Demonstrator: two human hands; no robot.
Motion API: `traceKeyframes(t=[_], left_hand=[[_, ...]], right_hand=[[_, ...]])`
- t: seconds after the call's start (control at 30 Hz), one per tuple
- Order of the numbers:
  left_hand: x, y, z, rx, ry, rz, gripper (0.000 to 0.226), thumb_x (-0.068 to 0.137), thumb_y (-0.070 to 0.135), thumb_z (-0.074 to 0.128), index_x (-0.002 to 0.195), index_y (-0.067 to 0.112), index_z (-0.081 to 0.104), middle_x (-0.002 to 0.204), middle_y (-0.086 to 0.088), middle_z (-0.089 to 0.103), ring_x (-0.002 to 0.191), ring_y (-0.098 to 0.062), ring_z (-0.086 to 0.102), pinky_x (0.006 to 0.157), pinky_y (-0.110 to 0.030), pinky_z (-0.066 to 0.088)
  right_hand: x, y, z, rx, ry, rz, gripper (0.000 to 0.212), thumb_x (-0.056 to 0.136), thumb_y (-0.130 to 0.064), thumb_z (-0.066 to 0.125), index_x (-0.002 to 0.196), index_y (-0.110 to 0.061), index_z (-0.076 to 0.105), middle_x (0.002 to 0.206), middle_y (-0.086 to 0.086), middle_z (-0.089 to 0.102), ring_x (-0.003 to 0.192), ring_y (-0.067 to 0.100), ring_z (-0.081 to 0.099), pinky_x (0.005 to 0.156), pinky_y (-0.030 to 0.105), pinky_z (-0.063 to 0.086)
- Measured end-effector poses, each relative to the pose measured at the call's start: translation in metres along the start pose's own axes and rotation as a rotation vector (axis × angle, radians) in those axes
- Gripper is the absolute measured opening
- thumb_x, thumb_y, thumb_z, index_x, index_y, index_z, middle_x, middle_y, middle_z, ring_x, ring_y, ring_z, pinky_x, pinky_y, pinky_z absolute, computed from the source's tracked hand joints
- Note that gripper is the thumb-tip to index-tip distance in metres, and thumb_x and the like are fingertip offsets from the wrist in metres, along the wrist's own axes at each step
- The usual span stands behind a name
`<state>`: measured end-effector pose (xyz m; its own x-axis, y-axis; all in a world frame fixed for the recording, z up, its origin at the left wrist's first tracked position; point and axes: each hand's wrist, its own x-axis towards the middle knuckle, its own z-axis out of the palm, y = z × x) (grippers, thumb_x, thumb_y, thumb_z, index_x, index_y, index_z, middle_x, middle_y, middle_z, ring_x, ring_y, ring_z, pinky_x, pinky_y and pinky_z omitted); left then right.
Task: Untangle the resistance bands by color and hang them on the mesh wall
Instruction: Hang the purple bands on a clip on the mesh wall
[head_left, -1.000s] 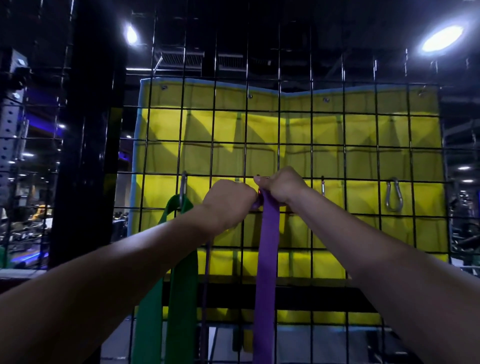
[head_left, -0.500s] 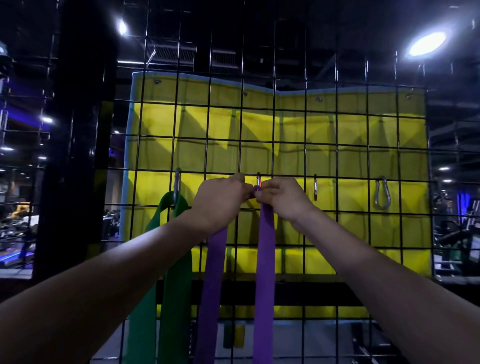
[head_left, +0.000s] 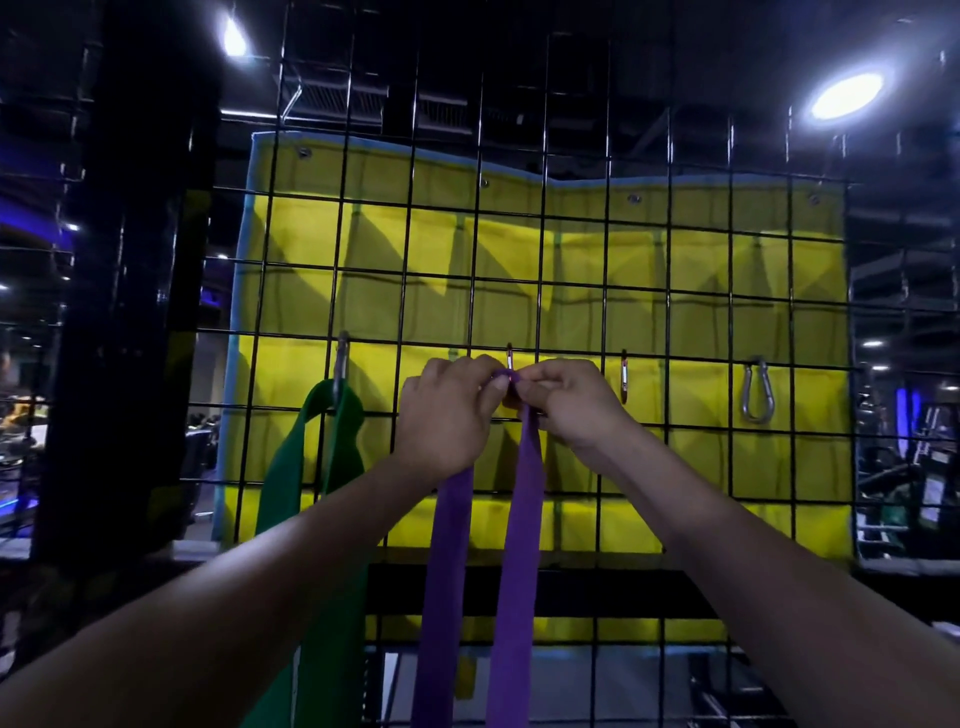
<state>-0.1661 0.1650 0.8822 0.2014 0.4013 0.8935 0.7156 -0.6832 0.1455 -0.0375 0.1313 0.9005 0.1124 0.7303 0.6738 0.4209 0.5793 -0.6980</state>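
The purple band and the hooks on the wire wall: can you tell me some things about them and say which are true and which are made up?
1. Both hands, left hand and right hand, hold the top of the purple band. True.
2. The green band lies on the floor. False: it hangs from a clip on the mesh wall.
3. The silver carabiner on the right holds a band. False: it hangs bare.
4. The green band hangs left of the purple one. True.

Two hanging bands, one green and one purple, and seemingly four carabiners, two hands
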Motion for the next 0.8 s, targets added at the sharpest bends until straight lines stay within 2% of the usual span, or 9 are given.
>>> traceKeyframes(t=[0.07,0.17,0.27,0.3,0.37,0.5,0.6,0.7,0.8], left_hand=[[0.001,0.002,0.004,-0.047,0.012,-0.055,0.03,0.098,0.037,0.035,0.117,0.027,0.056,0.12,0.006,0.059,0.123,-0.018,0.038,0.094,-0.034,0.025],[0.002,0.0,0.007,-0.046,0.02,-0.072,0.029,0.099,0.034,0.035,0.115,0.027,0.058,0.119,0.006,0.06,0.122,-0.018,0.037,0.095,-0.033,0.022],[0.004,-0.003,0.007,-0.056,0.03,-0.052,0.028,0.098,0.033,0.038,0.114,0.027,0.059,0.114,0.006,0.061,0.116,-0.018,0.038,0.092,-0.031,0.021],[0.004,-0.004,0.007,-0.053,0.037,-0.04,0.027,0.098,0.033,0.039,0.114,0.027,0.06,0.111,0.005,0.061,0.114,-0.018,0.039,0.091,-0.03,0.02],[0.006,-0.006,0.007,-0.038,0.058,-0.008,0.026,0.097,0.032,0.04,0.111,0.028,0.061,0.108,0.004,0.063,0.11,-0.019,0.039,0.089,-0.029,0.019],[0.011,-0.012,0.004,-0.038,0.1,0.043,0.025,0.096,0.033,0.044,0.111,0.031,0.063,0.103,0.005,0.065,0.095,-0.012,0.032,0.079,-0.024,0.016],[0.012,-0.013,0.0,-0.007,0.084,0.044,0.023,0.095,0.032,0.045,0.109,0.029,0.063,0.097,0.006,0.062,0.094,-0.011,0.032,0.086,-0.026,0.017],[0.009,-0.013,0.002,-0.077,0.125,-0.018,0.017,0.093,0.033,0.048,0.108,0.03,0.057,0.091,0.008,0.056,0.098,-0.014,0.039,0.085,-0.025,0.017],[0.01,-0.013,0.003,-0.117,0.135,-0.021,0.015,0.092,0.031,0.051,0.107,0.029,0.055,0.08,0.01,0.048,0.092,-0.012,0.036,0.082,-0.025,0.016]], right_hand=[[0.001,0.0,-0.002,0.014,-0.034,0.018,0.014,0.091,-0.007,0.055,0.08,-0.013,0.063,0.093,0.016,0.067,0.092,0.032,0.062,0.087,0.041,0.049],[0.01,-0.006,-0.008,-0.149,-0.107,0.002,0.017,0.091,-0.018,0.057,0.075,-0.02,0.063,0.089,0.015,0.067,0.098,0.037,0.063,0.092,0.049,0.049],[0.019,-0.019,-0.011,-0.388,-0.137,-0.057,0.031,0.094,-0.023,0.051,0.069,-0.01,0.064,0.065,0.009,0.055,0.071,0.03,0.053,0.075,0.044,0.049],[0.021,-0.023,-0.009,-0.462,-0.128,-0.074,0.033,0.094,-0.023,0.05,0.073,-0.003,0.065,0.062,0.008,0.052,0.068,0.028,0.05,0.072,0.043,0.048],[0.024,-0.029,-0.005,-0.543,-0.077,-0.087,0.032,0.094,-0.024,0.052,0.084,0.003,0.067,0.067,0.011,0.055,0.068,0.031,0.055,0.071,0.043,0.051],[0.028,-0.032,0.003,-0.416,-0.044,0.029,0.02,0.09,-0.022,0.058,0.083,-0.004,0.063,0.077,0.015,0.06,0.07,0.032,0.062,0.067,0.041,0.056],[0.029,-0.033,0.008,-0.259,-0.03,0.138,0.015,0.089,-0.017,0.06,0.077,-0.008,0.058,0.083,0.017,0.061,0.069,0.029,0.062,0.061,0.034,0.055],[0.03,-0.035,0.013,-0.238,-0.01,0.183,0.013,0.089,-0.016,0.06,0.081,-0.006,0.059,0.088,0.018,0.062,0.079,0.032,0.064,0.069,0.039,0.056],[0.032,-0.038,0.016,-0.253,0.004,0.21,0.016,0.091,-0.014,0.057,0.076,-0.007,0.059,0.09,0.018,0.063,0.08,0.032,0.063,0.072,0.041,0.055]])
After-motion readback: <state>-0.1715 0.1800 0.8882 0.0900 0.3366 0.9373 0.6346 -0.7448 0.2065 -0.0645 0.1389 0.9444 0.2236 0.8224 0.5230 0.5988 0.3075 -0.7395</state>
